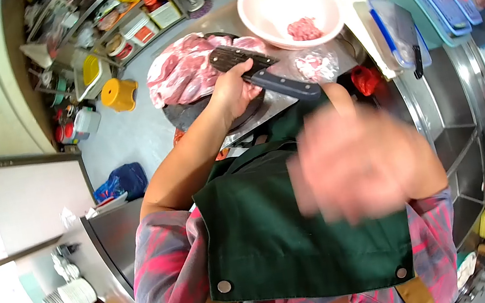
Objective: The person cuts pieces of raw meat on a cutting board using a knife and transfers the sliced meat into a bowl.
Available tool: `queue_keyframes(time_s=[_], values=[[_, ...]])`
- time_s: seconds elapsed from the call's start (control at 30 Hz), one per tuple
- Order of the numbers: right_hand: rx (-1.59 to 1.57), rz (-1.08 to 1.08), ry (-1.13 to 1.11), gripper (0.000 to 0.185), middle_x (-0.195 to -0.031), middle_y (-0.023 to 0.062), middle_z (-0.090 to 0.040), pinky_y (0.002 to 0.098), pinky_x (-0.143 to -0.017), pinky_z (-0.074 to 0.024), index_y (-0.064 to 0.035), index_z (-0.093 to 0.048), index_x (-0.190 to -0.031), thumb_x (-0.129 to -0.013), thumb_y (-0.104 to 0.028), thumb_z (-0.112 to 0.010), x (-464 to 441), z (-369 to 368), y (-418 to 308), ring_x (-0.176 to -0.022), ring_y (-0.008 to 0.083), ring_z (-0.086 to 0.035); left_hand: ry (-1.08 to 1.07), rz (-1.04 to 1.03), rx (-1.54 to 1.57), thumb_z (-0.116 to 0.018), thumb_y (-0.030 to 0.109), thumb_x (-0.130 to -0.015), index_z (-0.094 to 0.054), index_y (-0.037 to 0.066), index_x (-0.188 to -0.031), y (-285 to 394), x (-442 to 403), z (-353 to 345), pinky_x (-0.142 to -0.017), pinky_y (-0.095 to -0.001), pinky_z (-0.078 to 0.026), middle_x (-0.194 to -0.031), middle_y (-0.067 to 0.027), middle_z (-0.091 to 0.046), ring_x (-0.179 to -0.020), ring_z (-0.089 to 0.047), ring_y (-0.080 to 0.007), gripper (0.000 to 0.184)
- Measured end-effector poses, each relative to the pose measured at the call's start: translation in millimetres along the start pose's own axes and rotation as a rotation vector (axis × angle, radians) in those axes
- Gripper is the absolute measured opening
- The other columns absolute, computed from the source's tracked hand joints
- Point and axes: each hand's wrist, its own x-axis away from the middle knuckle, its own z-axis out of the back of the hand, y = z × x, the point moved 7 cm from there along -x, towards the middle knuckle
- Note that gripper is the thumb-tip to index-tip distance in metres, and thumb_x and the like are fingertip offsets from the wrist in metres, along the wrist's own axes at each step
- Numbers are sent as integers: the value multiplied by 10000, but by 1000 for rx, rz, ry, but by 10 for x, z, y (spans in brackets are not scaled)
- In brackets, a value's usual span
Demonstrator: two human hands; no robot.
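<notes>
Knife (274, 81) is held over the raw meat (179, 72), pinched near the blade (229, 56) by the left hand (236, 94); grip of the blurred right hand (361, 158) cannot be told. Judged stiff, weighty, perhaps slippery; best held by black handle (292, 86).

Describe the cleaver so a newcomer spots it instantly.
Find the big heap of raw meat on the dark board. Towards its right side in the picture, the left hand holds the cleaver. Unlike the pale meat and bowl nearby, it is dark and broad-bladed.

The head view looks down, close above the apron (268, 236).
</notes>
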Motion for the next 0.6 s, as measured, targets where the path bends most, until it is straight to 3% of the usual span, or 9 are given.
queue_keyframes(time_s=[0.1, 0.2, 0.23, 0.3, 0.37, 0.4, 0.47, 0.5, 0.6], values=[[-444, 521, -598, 179, -779, 111, -619, 338, -552, -401, -13, -622, -804, -785, -165, -529, -95, -615, -1061, -641, 224, -530, 75, -165, -31, -452, 192, -950, -554, 27, -1072, 389, 461, 251, -654, -273, -549, -959, -117, -679, -775, -670, -178, 229], [-159, 331, -963, 193, -712, 91, -588, 322, -498, -332, -18, -632, -816, -783, -189, -549, -136, -961, -1152, -585, 185, -474, 142, -140, 56, -466, 185, -944, -545, 13, -1115, 154, 826, 466, -749, -316, -554, -1026, -118, -658, -887, -663, -213, 255], [7, 247, -959, 171, -701, 75, -580, 317, -495, -329, -34, -628, -794, -788, -182, -543, -229, -994, -1172, -586, 180, -477, 179, -183, 220, -466, 182, -943, -536, -10, -1129, 137, 961, 443, -788, -353, -549, -1049, -124, -646, -917, -654, -245, 277], [366, 169, -902, 144, -681, 42, -564, 309, -489, -322, -64, -620, -750, -798, -168, -531, -436, -1038, -1310, -589, 168, -483, 187, -215, 270, -501, 158, -923, -558, -30, -1064, 77, 1128, 624, -615, -374, -574, -942, -139, -647, -736, -667, -253, 242], [139, 170, -661, 82, -718, 40, -563, 363, -581, -396, -100, -560, -689, -675, -175, -591, -411, -1152, -1279, -709, 186, -537, 273, -320, 113, -552, 185, -887, -622, -30, -893, 162, 1473, 698, -466, -352, -533, -722, -131, -651, -519, -623, -217, 227], [734, 120, -944, 69, -716, 27, -546, 341, -541, -398, -119, -553, -689, -706, -181, -577, -511, -1344, -1281, -693, 174, -523, 342, -362, 6, -567, 205, -879, -632, -5, -851, 154, 1589, 865, -437, -344, -514, -717, -122, -648, -499, -612, -207, 222], [732, 194, -873, 58, -688, 12, -527, 313, -525, -403, -132, -547, -681, -723, -170, -562, -602, -1358, -1403, -690, 170, -512, 446, -392, -51, -584, 244, -874, -627, 42, -871, -10, 1500, 1300, -376, -319, -465, -681, -85, -623, -449, -573, -187, 206], [742, 258, -874, 53, -678, 6, -521, 290, -525, -412, -136, -545, -682, -713, -177, -558, -730, -1315, -1486, -693, 163, -510, 313, -388, -3, -561, 241, -908, -588, 102, -1059, 21, 1663, 1187, -454, -294, -470, -841, -5, -646, -605, -578, -122, 207], [780, 466, -804, 77, -676, 4, -501, 285, -508, -364, -136, -539, -682, -696, -212, -551, -587, -1371, -1490, -668, 155, -483, 304, -398, 43, -496, 243, -938, -568, 106, -1015, -29, 1776, 1199, -488, -252, -442, -803, 9, -619, -574, -547, -107, 173]])
